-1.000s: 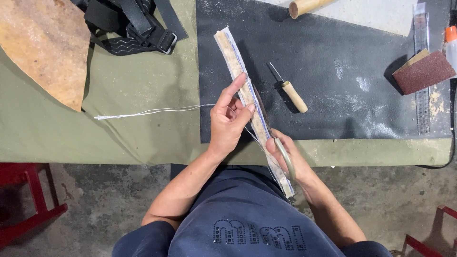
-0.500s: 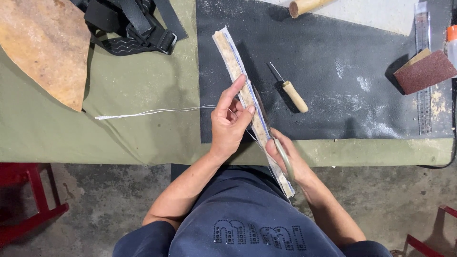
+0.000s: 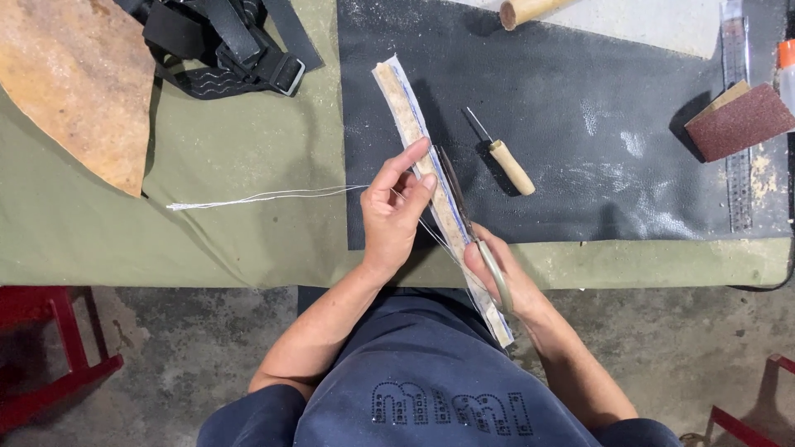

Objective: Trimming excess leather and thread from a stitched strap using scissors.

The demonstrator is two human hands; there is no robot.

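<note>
My left hand [image 3: 396, 211] pinches a long narrow tan strip [image 3: 399, 95] with white and blue edges, which lies slanted from the black mat down past the table edge to my lap. My right hand [image 3: 497, 273] grips a pair of scissors [image 3: 454, 186] by the handles. The blades point up along the strip's right edge, just beside my left fingers. A white thread [image 3: 248, 197] runs from my left hand leftward over the green cloth.
A wooden-handled awl [image 3: 507, 161] lies on the black mat [image 3: 596, 124]. At the right are a sandpaper block [image 3: 739, 120] and a metal ruler [image 3: 735, 174]. A tan leather piece [image 3: 74, 83] and black buckled straps [image 3: 232, 45] lie at the left. A red stool [image 3: 50, 348] stands below.
The scissor blades now show further up along the strip's right edge. Both hands have stayed almost in place.
</note>
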